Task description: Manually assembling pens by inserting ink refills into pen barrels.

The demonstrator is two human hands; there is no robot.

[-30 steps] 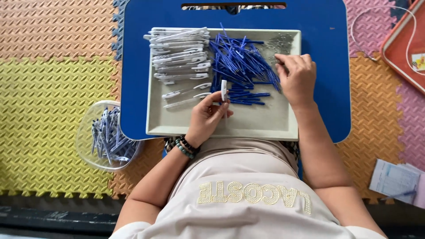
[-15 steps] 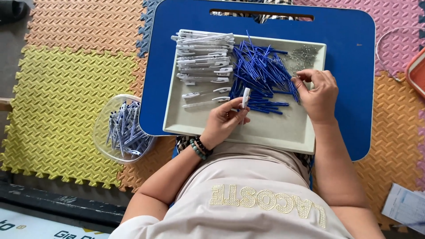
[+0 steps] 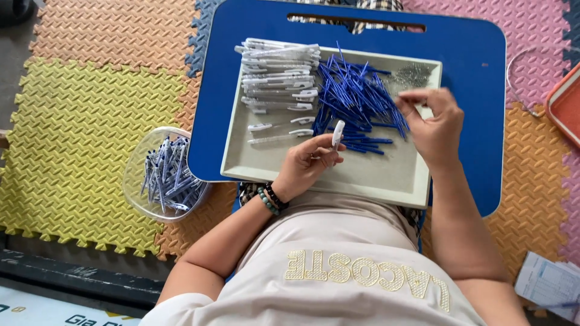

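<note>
My left hand [image 3: 308,163], with a bead bracelet at the wrist, holds a white pen barrel [image 3: 337,134] upright over the grey tray [image 3: 386,178]. My right hand [image 3: 432,124] hovers over the tray's right side, its fingertips pinched together and blurred; anything between them is too small to see. Just left of it lies a heap of blue refills [image 3: 356,99]. A small pile of metal springs [image 3: 414,75] sits in the tray's far right corner. White pen barrels [image 3: 278,72] are stacked at the far left of the tray.
The tray rests on a blue lap table [image 3: 477,66] over my legs. A clear plastic bowl [image 3: 136,181] with several assembled pens stands on the foam floor mats to the left. An orange tray edge [image 3: 565,102] and papers [image 3: 547,281] lie to the right.
My right hand has drawn back from the spring pile with its fingertips pinched. My left hand keeps the white barrel in about the same spot. The view has shifted slightly.
</note>
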